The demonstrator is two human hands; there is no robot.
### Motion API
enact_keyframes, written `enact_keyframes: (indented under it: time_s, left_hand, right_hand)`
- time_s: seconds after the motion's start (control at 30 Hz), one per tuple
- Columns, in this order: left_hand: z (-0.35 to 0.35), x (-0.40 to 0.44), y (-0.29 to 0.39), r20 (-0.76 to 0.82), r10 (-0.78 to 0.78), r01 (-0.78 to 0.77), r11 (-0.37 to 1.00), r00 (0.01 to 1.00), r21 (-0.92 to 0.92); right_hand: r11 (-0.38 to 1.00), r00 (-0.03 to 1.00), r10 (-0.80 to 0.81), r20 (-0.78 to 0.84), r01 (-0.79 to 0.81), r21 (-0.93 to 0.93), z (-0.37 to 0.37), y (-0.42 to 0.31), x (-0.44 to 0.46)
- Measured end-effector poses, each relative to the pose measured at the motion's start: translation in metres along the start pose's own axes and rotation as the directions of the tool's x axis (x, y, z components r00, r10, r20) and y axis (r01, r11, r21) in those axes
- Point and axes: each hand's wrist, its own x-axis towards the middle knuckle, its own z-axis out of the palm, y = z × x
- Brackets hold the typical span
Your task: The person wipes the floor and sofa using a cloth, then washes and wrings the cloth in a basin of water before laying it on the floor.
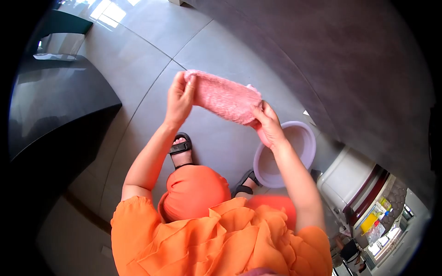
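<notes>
A fluffy pink cloth (pixel 223 96) is stretched between my two hands above the floor, folded into a long strip. My left hand (pixel 181 99) pinches its left end, thumb on top. At the other end, my right hand (pixel 268 123) grips the lower right corner with thumb and fingers. Under my right forearm stands a pale lilac basin (pixel 311 142) on the floor; my forearm hides part of it, and what it holds is hard to make out.
Grey floor tiles (pixel 138 69) spread ahead of my sandalled feet. A dark glossy piece of furniture (pixel 60 101) stands at left, and a large dark brown surface (pixel 350 60) fills the upper right. At lower right are a white cabinet-like object (pixel 345 177) and assorted small items.
</notes>
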Motion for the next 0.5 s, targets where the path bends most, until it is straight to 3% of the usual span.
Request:
enact_keyframes:
  time_s: [0.1, 0.2, 0.27, 0.3, 0.37, 0.4, 0.43, 0.5]
  left_hand:
    - [-0.038, 0.029, 0.019, 0.01, -0.013, 0.012, 0.994, 1.0, 0.108]
    - [-0.068, 0.039, 0.028, -0.022, -0.022, 0.027, 0.972, 1.0, 0.232]
    - [-0.091, 0.043, 0.033, -0.029, -0.154, 0.155, 0.987, 0.988, 0.036]
    - [-0.1, 0.043, 0.036, -0.017, -0.234, 0.231, 0.966, 0.972, -0.113]
    - [-0.123, 0.043, 0.034, 0.111, -0.228, 0.252, 0.919, 0.967, -0.304]
    - [-0.126, 0.045, 0.032, 0.086, -0.243, 0.257, 0.938, 0.966, -0.235]
    - [-0.127, 0.045, 0.033, 0.061, -0.256, 0.262, 0.951, 0.965, -0.165]
    - [-0.137, 0.038, 0.035, 0.033, -0.125, 0.126, 0.992, 0.992, -0.009]
  right_hand:
    - [0.988, 0.999, 0.042, 0.001, -0.041, -0.15, -0.018, 0.007, 0.007]
    - [0.991, 0.98, -0.129, -0.153, 0.13, -0.002, -0.011, 0.007, 0.017]
    - [0.978, 0.947, -0.192, -0.258, 0.206, 0.03, -0.001, 0.008, 0.024]
    - [0.981, 0.949, -0.192, -0.251, 0.184, -0.059, 0.005, 0.007, 0.021]
    - [0.96, 0.952, -0.201, -0.233, 0.143, -0.241, 0.013, 0.005, 0.017]
    - [0.875, 0.939, -0.281, -0.2, 0.166, -0.454, 0.013, 0.012, 0.022]
    - [0.817, 0.938, -0.307, -0.16, 0.174, -0.549, 0.015, 0.012, 0.022]
    - [0.669, 0.936, -0.346, -0.063, 0.199, -0.716, 0.018, 0.006, 0.021]
